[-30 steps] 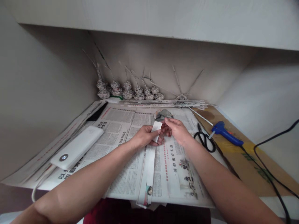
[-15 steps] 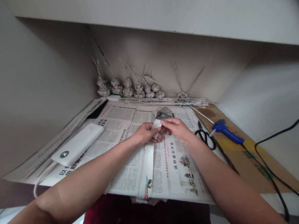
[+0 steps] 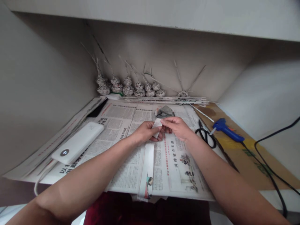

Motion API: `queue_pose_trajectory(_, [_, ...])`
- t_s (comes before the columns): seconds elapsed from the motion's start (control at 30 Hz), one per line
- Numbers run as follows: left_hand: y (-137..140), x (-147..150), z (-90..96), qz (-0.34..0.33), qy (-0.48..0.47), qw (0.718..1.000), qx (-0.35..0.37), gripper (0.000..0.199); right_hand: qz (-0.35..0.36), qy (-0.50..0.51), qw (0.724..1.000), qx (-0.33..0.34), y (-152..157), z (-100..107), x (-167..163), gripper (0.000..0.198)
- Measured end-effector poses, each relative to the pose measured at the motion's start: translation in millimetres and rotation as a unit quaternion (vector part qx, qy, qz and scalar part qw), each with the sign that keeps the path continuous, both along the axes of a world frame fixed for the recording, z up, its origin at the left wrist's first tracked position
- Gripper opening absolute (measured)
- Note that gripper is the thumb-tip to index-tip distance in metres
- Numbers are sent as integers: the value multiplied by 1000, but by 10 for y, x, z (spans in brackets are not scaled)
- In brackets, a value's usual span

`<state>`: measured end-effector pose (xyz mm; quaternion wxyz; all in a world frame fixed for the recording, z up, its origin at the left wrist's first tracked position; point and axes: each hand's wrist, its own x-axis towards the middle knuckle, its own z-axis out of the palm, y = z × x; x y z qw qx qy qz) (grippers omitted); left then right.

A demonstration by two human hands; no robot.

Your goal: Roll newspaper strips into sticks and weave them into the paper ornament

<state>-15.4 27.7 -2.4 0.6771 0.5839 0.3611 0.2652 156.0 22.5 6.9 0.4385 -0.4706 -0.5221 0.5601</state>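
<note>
A long paper strip (image 3: pixel 149 162), cut from newsprint with a coloured patch near its lower end, runs toward me over the newspaper-covered surface (image 3: pixel 122 175). Its upper end is pinched by my left hand (image 3: pixel 150 130), thumb on top. My right hand (image 3: pixel 174 126) grips the strip's far corner between thumb and fingertips, close beside the left. The fingertips partly hide the held end. Just beyond my hands lies a crumpled grey cloth (image 3: pixel 165 111).
Woven paper gourds (image 3: pixel 128 87) line the back, behind a bundle of rolled paper sticks (image 3: pixel 164 100). To the right lie black-handled scissors (image 3: pixel 206 137) and a blue glue gun (image 3: pixel 227 129) on cardboard (image 3: pixel 255 168). A white power bank (image 3: pixel 78 142) with a cable is on the left.
Both hands stay in nearly the same place, still pinching the strip's end, with only slight finger movement. The whole view has shifted a little.
</note>
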Motion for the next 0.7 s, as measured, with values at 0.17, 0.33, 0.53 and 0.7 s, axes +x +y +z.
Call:
queue_pose_trajectory(0.17, [-8, 3, -16, -1, -5, 1000, 6, 34, -13, 22, 1000, -6, -15, 13, -31, 28])
queue_pose_trajectory(0.33, [-13, -12, -10, -12, -1, 1000, 25, 36, -7, 27, 1000, -10, -33, 24, -46, 29])
queue_pose_trajectory(0.53, [-18, 5, 8, -9, 17, 1000, 21, 35, 10, 15, 1000, -13, -21, 7, -27, 27])
queue_pose_trajectory(0.7, [-31, 9, 64, 2, 31, 999, 9, 31, 6, 14, 1000, -21, -26, 34, -25, 28])
